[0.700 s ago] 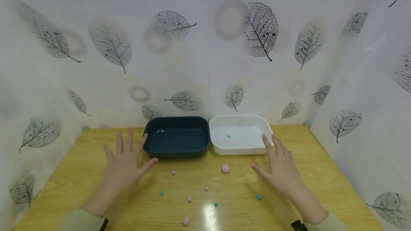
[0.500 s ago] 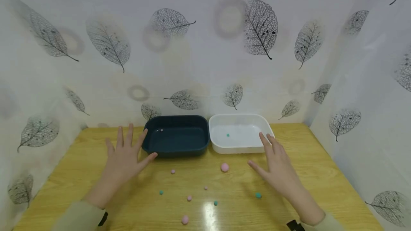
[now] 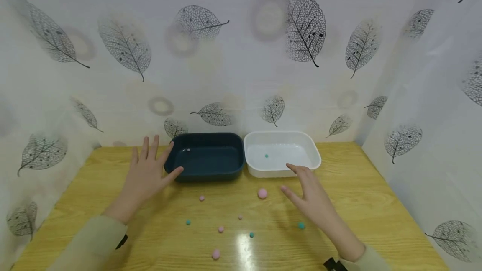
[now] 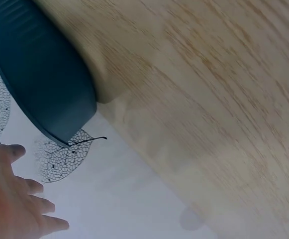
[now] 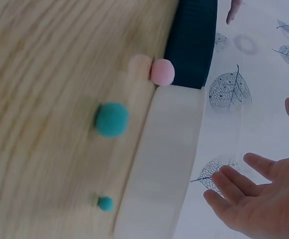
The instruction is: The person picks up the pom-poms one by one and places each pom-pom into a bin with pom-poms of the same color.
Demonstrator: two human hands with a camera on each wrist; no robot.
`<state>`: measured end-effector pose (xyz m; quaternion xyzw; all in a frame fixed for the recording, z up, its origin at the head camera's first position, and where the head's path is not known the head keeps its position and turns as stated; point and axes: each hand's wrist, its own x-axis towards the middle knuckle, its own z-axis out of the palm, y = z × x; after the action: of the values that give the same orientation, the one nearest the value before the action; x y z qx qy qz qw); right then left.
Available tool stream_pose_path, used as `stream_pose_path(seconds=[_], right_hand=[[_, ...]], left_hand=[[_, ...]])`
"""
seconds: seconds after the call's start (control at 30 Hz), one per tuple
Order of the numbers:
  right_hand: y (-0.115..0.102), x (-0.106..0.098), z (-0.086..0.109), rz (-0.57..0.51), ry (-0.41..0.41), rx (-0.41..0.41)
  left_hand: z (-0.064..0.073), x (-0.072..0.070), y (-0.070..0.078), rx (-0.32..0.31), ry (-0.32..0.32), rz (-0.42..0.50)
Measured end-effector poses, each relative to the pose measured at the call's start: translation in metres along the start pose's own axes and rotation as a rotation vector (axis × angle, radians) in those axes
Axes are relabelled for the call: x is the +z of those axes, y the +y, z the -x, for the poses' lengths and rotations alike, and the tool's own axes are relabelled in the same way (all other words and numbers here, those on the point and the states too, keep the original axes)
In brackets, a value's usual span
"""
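Observation:
My left hand (image 3: 146, 175) hovers at the left end of the dark blue tray (image 3: 207, 177), fingers spread and holding nothing. In front of the white tray (image 3: 271, 173) my right hand (image 3: 314, 200) is held over the table, its fingers loosely extended and nothing in them. A large pink ball (image 3: 262, 193) lies just left of the right thumb, and a teal ball (image 3: 301, 225) lies below that hand. The right wrist view also has a smaller teal ball (image 5: 105, 203). Inside the dark tray sits a tiny pink ball (image 3: 188, 150); a tiny teal ball (image 3: 266, 156) is in the white one.
Several small pink and teal balls are scattered over the wooden table (image 3: 150, 241), among them a pink ball (image 3: 216, 254) near the front and a teal ball (image 3: 252, 234). Both trays stand side by side against a leaf-patterned curtain (image 3: 233, 66).
The right hand has moved left and inward, toward the large pink ball. My left hand has shifted slightly up, with its fingers still spread. The whole head view has drifted up a little.

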<state>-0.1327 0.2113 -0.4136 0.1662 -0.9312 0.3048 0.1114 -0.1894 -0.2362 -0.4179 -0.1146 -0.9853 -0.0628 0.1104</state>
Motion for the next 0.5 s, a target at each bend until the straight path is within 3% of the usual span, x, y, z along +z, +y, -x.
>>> stream_pose_path(seconds=[0.27,0.5], right_hand=[[0.001,0.017,-0.006,-0.124,-0.059,0.033],[0.009,0.035,-0.012,-0.301,-0.151,0.116]], left_hand=[[-0.014,0.009,-0.006,0.026,-0.058,-0.020],[-0.021,0.016,-0.009,0.056,-0.073,0.005]])
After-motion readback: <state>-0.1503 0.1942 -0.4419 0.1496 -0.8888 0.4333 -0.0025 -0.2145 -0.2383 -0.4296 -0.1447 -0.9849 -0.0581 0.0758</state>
